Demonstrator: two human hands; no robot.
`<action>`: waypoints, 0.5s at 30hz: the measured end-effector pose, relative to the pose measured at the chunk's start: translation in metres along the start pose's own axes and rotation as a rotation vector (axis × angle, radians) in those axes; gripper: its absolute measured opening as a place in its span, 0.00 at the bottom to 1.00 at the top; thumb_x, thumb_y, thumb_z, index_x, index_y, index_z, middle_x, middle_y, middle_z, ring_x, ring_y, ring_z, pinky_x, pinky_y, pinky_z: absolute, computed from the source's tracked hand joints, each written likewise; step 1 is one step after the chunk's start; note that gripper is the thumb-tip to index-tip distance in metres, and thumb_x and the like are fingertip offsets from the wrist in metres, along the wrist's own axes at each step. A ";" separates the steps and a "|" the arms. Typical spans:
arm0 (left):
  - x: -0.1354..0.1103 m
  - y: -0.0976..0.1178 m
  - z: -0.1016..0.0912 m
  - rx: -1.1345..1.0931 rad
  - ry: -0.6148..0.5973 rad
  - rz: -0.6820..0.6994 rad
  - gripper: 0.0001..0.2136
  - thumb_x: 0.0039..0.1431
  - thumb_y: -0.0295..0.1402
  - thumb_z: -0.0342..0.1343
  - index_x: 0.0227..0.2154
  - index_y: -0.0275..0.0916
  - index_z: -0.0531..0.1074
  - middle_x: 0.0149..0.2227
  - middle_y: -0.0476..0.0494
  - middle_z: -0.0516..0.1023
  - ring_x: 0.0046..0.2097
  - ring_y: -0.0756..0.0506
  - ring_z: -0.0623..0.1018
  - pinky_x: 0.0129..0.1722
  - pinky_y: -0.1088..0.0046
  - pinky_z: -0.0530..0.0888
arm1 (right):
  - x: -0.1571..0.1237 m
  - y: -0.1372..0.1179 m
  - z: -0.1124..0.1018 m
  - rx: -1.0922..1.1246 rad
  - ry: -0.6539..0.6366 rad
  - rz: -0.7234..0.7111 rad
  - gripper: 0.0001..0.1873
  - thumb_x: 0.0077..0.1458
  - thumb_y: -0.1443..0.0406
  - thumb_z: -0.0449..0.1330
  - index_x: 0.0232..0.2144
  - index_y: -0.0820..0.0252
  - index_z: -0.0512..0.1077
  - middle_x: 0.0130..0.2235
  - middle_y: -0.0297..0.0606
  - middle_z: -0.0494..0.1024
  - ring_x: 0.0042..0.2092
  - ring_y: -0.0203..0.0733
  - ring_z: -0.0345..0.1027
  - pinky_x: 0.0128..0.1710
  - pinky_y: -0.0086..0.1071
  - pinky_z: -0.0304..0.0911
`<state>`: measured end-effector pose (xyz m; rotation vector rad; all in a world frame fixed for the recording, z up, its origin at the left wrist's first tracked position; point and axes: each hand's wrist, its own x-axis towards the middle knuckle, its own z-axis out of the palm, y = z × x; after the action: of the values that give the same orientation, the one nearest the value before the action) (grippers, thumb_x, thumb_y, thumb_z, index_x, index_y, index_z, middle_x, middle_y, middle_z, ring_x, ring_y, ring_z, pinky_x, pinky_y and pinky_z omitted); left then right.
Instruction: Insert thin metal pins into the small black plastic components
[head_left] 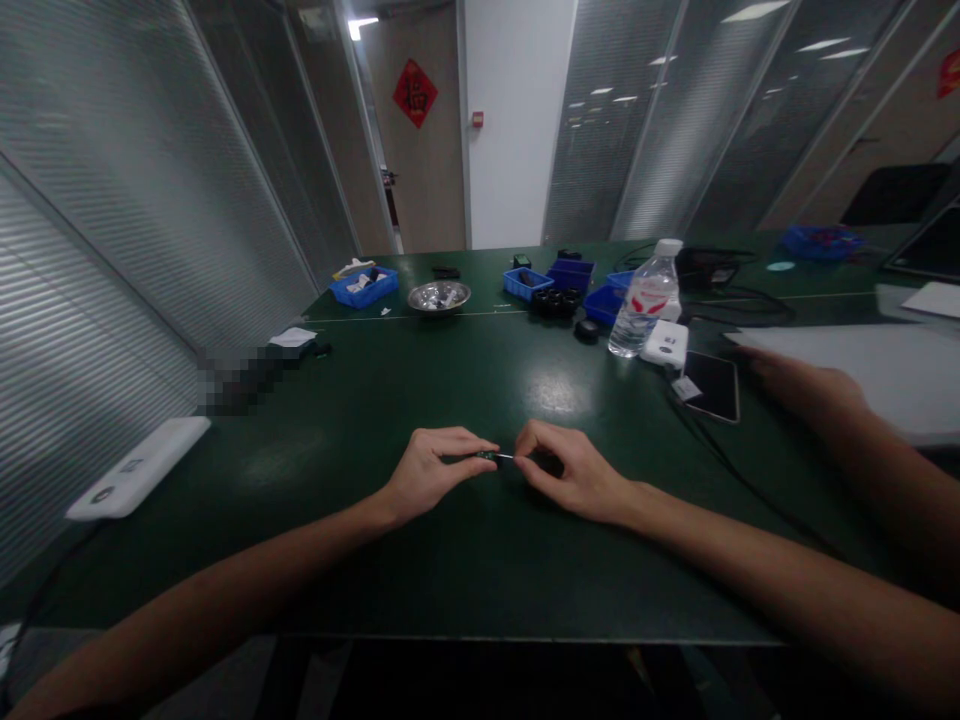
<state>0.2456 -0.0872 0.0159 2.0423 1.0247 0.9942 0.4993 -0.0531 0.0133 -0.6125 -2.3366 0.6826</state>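
Pinching with both hands, you hold one tiny item low over the green table (480, 560). Your left hand (439, 468) is closed narrow, thumb and forefinger tips pressed on a small dark part (487, 457), the other fingers curled under. The part sits at the tips of that hand, between your two hands, just above the table top. Looks: short, blackish, a faint green tint on one face; too small and dim to read shape or markings. A thin pin (505, 457), pale and metallic, runs from the part's right end straight toward your right hand (574, 472). That hand is also closed narrow, its fingertips meeting on the far end of the pin, palm resting on the table. The hands are near each other but do not touch; only part and pin bridge them.

Beyond your right hand: a black phone (712, 385) lies flat, a white box (665, 343) just past it, a clear water bottle (646, 298) upright beside the box. Another person's hand (802, 385) rests to the right of the phone. Far beyond your left hand: a metal bowl (439, 296) and a blue bin (365, 287). Well to the left of your left hand, a white flat device (139, 467) lies at the table's edge.
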 end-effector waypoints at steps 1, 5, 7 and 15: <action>0.000 -0.001 0.000 0.011 -0.012 0.007 0.12 0.62 0.36 0.63 0.46 0.40 0.83 0.44 0.41 0.84 0.44 0.44 0.82 0.47 0.66 0.78 | 0.000 0.000 0.000 -0.013 -0.011 0.001 0.01 0.64 0.67 0.57 0.38 0.58 0.69 0.36 0.35 0.74 0.34 0.37 0.68 0.33 0.31 0.62; -0.001 -0.002 -0.001 0.070 -0.047 0.047 0.11 0.63 0.34 0.62 0.47 0.41 0.82 0.44 0.41 0.83 0.43 0.45 0.81 0.45 0.67 0.78 | -0.001 0.000 0.001 -0.097 -0.056 -0.001 0.02 0.63 0.67 0.58 0.39 0.58 0.69 0.37 0.36 0.75 0.34 0.37 0.68 0.34 0.31 0.62; -0.002 -0.001 -0.002 0.068 -0.044 0.046 0.11 0.63 0.34 0.62 0.47 0.41 0.82 0.43 0.41 0.83 0.43 0.45 0.82 0.45 0.67 0.78 | -0.001 0.000 0.002 -0.095 -0.053 -0.005 0.01 0.63 0.67 0.58 0.39 0.58 0.69 0.37 0.36 0.75 0.34 0.37 0.68 0.34 0.31 0.62; -0.001 0.009 0.001 -0.006 0.040 0.028 0.11 0.61 0.34 0.65 0.45 0.39 0.83 0.43 0.40 0.85 0.42 0.44 0.83 0.47 0.66 0.79 | -0.001 -0.004 0.004 0.049 0.048 -0.016 0.03 0.66 0.65 0.57 0.37 0.57 0.67 0.37 0.37 0.74 0.34 0.37 0.68 0.33 0.31 0.62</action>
<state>0.2494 -0.0923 0.0219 2.0443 1.0149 1.0556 0.4963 -0.0586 0.0125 -0.5818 -2.2717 0.7086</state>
